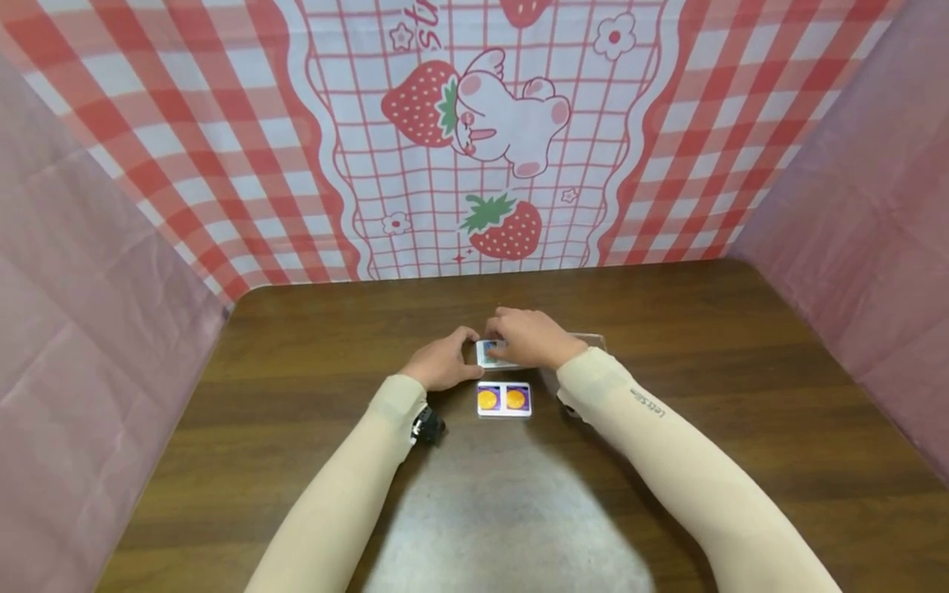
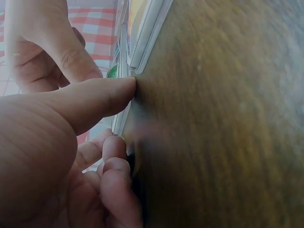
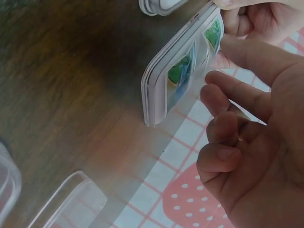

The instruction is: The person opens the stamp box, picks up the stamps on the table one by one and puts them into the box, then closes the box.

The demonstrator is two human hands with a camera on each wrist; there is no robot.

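Note:
A small stack of white-edged picture cards [image 1: 485, 354] lies flat on the table, its top card showing green and blue pictures in the right wrist view. My left hand [image 1: 445, 360] holds the stack's left end, thumb at the near edge and fingers at the far edge. Above the stack, my right hand [image 1: 528, 336] touches the top card with a fingertip; its other fingers [image 3: 221, 156] are loosely bent beside it and hide part of the card from the head view. Nearer to me lies another card [image 1: 504, 400] with two orange round pictures on purple.
Partly behind the right wrist is a clear plastic container [image 1: 591, 338], whose transparent rim [image 3: 92, 197] also appears in the right wrist view. The brown wooden table [image 1: 311, 428] meets a red-checked strawberry cloth [image 1: 460, 239] at the back. Pink cloths [image 1: 96, 247] hang on both sides.

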